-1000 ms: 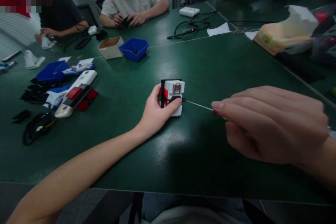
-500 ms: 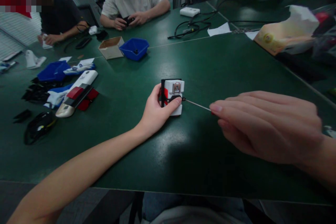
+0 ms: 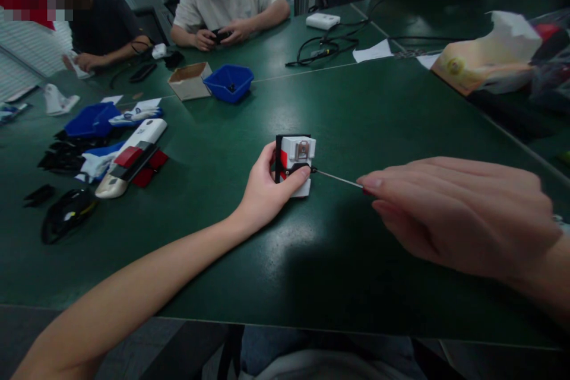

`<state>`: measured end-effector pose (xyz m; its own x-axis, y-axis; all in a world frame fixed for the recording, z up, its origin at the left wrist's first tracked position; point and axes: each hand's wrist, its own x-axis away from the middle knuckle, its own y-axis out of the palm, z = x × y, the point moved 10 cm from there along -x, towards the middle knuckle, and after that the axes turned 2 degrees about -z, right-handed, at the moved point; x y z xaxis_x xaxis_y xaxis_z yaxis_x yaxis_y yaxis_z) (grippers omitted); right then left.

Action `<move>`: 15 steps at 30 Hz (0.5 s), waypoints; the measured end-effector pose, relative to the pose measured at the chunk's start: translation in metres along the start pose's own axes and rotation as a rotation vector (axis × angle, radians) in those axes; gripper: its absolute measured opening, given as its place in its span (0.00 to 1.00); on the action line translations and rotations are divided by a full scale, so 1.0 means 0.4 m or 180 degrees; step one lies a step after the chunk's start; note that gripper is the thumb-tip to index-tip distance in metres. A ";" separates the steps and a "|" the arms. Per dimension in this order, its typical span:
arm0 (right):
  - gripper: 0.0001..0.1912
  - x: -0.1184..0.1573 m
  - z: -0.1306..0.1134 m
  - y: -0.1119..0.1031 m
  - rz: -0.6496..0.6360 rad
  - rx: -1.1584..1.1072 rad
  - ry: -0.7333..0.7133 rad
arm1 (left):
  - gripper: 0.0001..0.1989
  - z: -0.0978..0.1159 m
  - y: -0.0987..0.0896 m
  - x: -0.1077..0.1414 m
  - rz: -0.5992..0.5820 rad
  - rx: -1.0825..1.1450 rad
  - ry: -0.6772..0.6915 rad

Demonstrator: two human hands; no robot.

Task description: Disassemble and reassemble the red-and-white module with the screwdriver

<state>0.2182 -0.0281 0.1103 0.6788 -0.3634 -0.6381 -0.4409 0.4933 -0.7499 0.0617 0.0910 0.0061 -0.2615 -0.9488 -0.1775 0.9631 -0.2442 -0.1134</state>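
Observation:
My left hand (image 3: 271,187) grips a small white block with red and black parts (image 3: 299,148), its thumb pressed over a black piece (image 3: 299,167) on the near face. A metal clip shows on the block's upper part. My right hand (image 3: 458,214) is closed around a screwdriver (image 3: 341,179); only the thin shaft and a bit of red handle show, the rest lying inside the fingers. The shaft's tip meets a small dark fitting at the black piece's right end. Whether it sits in a screw head I cannot tell.
On the green table (image 3: 214,285), left, lie a white device with red parts (image 3: 133,157), a black cable coil (image 3: 66,214) and a blue bin (image 3: 91,120). Farther back stand a carton (image 3: 190,83) and another blue bin (image 3: 229,83). Co-workers sit across; a tissue pack (image 3: 485,62) is right.
Both hands, the block and the screwdriver appear shifted very slightly right. The screwdriver's tip stays at the black piece, and both grips hold. At the left, a co-worker's hands have moved a little.

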 end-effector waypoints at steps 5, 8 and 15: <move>0.09 0.000 0.021 -0.004 0.0010 0.0164 0.0164 | 0.25 0.003 0.000 0.001 -0.0005 -0.0027 0.0009; 0.09 0.001 0.014 -0.003 -0.0016 0.0064 0.0057 | 0.24 0.003 0.001 0.002 0.0009 -0.0033 -0.0005; 0.09 -0.006 0.007 -0.003 -0.0036 0.0067 0.0020 | 0.24 0.004 0.004 0.002 -0.0010 0.0025 -0.0005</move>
<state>0.2185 -0.0255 0.1132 0.6799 -0.3740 -0.6308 -0.4208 0.5056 -0.7532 0.0631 0.0894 0.0074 -0.2645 -0.9483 -0.1755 0.9627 -0.2489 -0.1063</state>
